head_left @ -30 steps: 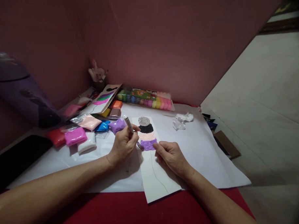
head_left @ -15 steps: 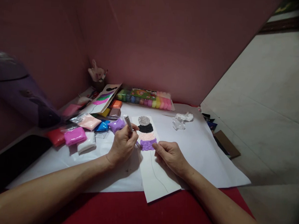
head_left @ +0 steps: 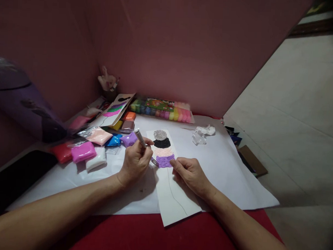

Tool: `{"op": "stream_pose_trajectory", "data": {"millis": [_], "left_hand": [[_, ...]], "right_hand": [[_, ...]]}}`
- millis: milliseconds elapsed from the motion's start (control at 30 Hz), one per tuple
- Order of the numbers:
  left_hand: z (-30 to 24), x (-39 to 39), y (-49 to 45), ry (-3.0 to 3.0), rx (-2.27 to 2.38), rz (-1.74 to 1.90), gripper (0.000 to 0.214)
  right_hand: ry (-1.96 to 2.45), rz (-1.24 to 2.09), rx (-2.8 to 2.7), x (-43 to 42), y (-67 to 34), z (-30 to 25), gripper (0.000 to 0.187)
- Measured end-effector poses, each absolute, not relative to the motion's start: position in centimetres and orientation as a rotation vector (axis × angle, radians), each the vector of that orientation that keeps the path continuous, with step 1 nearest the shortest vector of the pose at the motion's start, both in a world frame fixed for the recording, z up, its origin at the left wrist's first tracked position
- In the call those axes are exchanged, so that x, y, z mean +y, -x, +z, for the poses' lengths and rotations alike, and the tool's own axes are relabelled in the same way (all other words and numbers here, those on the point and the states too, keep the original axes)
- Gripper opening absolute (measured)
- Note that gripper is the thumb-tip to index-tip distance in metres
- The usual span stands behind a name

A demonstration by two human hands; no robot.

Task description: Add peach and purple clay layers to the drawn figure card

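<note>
My left hand [head_left: 136, 158] is closed around a pen-shaped tool [head_left: 140, 137] with a pale printed barrel; its dark, prong-like tip meets the left edge of a purple clay band [head_left: 165, 161]. That band lies on a narrow white card [head_left: 172, 198], below peach, black and grey clay patches [head_left: 160, 135]. A thin curved line is drawn down the card's lower part. My right hand [head_left: 190, 175] rests on the card's right side, thumb and forefinger pinched at the purple band's right end. What sits between those fingertips is too small to make out.
Bagged clay packs [head_left: 83, 152] in several colours lie to the left, near a second decorated card [head_left: 113, 112]. A long pack of coloured clay [head_left: 163, 110] lies along the wall. Crumpled clear plastic [head_left: 199, 138] is at right. A purple cylinder [head_left: 22, 101] stands far left.
The tool in my left hand has tilted and shifted slightly left, its tip staying at the purple band's left edge. My right hand has not visibly moved.
</note>
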State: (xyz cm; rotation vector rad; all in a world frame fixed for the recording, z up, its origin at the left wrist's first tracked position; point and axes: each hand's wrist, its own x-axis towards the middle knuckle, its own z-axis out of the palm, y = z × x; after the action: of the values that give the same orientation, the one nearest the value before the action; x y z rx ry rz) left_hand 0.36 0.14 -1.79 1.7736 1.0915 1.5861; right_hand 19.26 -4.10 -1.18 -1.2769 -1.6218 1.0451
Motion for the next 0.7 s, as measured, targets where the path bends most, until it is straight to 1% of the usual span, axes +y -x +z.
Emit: {"op": "stream_pose_trajectory", "data": {"millis": [333,533,700], "left_hand": [[-2.19,-0.22,-0.02,-2.063,0.825,1.55,0.015],[-2.02,-0.43,-0.12,-2.032,0.825,1.535,0.012],[-1.53,-0.62,-0.18,-2.058,0.829,1.485,0.01]], "right_hand": [[1.296,1.025,-1.638,-4.01,-19.4,-1.34,0.047],[1.289,1.022,-1.641,-4.02,-19.35,-1.37,0.047],[1.221,1.086,-1.555,-4.09,-19.27,-1.48,0.038]]}}
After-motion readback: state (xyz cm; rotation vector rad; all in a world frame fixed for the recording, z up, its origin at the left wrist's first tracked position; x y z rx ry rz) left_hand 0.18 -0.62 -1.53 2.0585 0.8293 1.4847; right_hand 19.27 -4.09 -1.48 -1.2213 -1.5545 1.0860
